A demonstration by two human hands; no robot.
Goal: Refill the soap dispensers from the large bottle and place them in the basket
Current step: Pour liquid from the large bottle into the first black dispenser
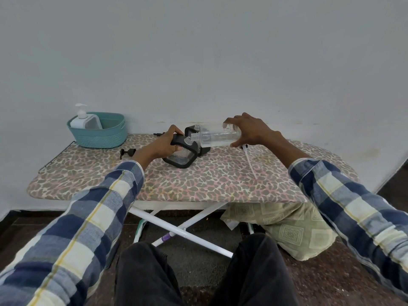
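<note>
My left hand [164, 142] grips a black-framed clear soap dispenser [183, 154], tilted on the ironing board with its open neck up. The large clear bottle [217, 135] lies almost level in my right hand [249, 131], and its threaded mouth is right at the dispenser's neck. A second black-framed dispenser [194, 131] stands just behind them, open at the top. The teal basket [98, 135] sits at the board's far left with a white pump dispenser [82, 120] inside it.
A loose black pump head [128, 153] lies on the leopard-print ironing board [198, 180] left of my left hand. A white pump with a long tube [249, 161] lies under my right hand. The wall is close behind. A patterned cushion [284, 228] lies on the floor.
</note>
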